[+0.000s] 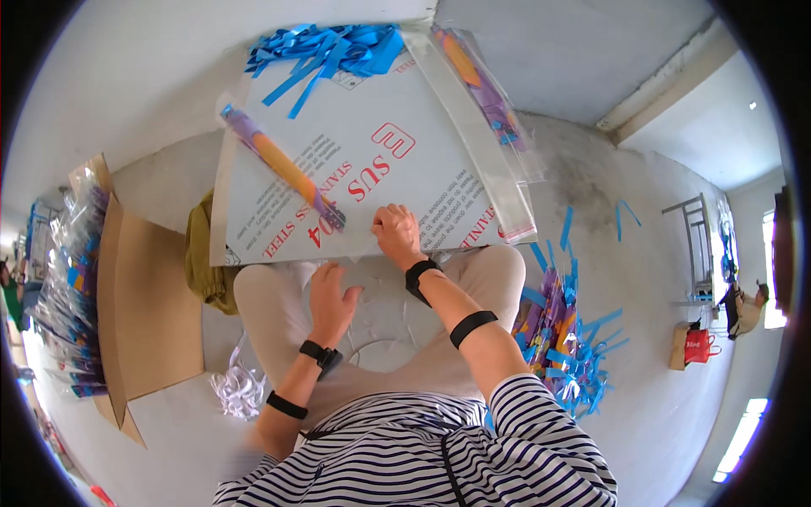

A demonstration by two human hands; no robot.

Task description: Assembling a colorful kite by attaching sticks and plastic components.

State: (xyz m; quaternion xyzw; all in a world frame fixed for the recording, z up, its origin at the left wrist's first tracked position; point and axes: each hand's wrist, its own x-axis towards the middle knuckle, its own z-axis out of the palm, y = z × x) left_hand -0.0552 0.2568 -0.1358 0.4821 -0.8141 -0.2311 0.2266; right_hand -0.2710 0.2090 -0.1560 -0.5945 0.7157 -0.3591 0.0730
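Purple-and-orange packet (284, 166) lies slantwise on the table (363, 110), long, narrow and glossy, its lower end close to the right hand (397, 230). That hand's fingers curl at the near edge; I can't tell whether its grip pinches anything. Left hand (331, 300) now: grip spread, thumb apart, bare, over the lap. Smooth pale-grey film with red and black print covers the tabletop. At the far edge, flat blue ribbons (338, 52) pile up in springy loops, ends trailing inward. Down the right side, crinkly clear plastic sleeves (460, 118) take up room, with a second packet (481, 89) at their upper end. Off to the left, limp olive cloth (205, 258) bunches beside a stiff cardboard box (156, 308), shiny wrapped packets (72, 291) crowding beyond its flap. White ribbon (237, 389) tangles on the floor; right of the knee, more packets and blue strips sprawl in a heap (557, 338).
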